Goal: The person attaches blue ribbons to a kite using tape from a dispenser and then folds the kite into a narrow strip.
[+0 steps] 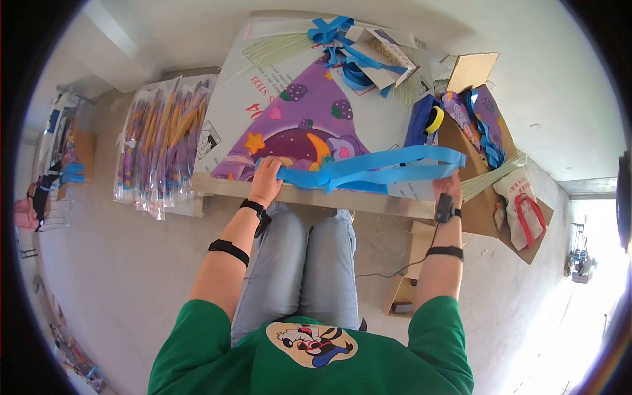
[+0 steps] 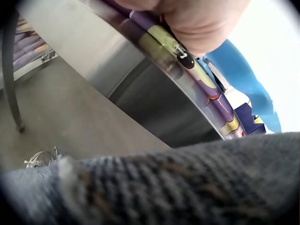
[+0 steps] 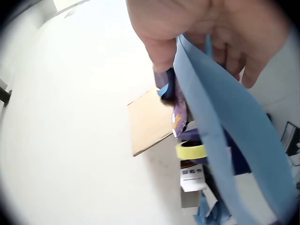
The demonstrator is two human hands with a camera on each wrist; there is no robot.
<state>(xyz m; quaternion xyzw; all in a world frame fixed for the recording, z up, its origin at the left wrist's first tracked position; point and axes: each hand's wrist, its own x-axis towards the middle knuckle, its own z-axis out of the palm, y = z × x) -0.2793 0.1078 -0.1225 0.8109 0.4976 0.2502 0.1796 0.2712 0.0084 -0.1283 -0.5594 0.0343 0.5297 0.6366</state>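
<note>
A purple triangular kite (image 1: 309, 122) printed with strawberries, stars and a moon lies on the table, its wide edge toward the person. My left hand (image 1: 266, 179) grips that edge at its left part, beside the end of a blue ribbon (image 1: 375, 168). In the left wrist view, the kite's folded edge (image 2: 206, 84) runs beneath the hand along the table rim. Off the table's right front corner, my right hand (image 1: 446, 186) holds the ribbon's looped end. Its two strands hang from between thumb and fingers in the right wrist view, where the ribbon (image 3: 220, 103) spreads downward.
A white box (image 1: 382, 56), more blue ribbon (image 1: 355, 76) and thin pale rods (image 1: 280, 52) lie at the table's far side. Yellow tape (image 1: 434, 120) sits near an open carton (image 1: 474, 187) on the right. Bagged kites (image 1: 164, 141) are stacked at left.
</note>
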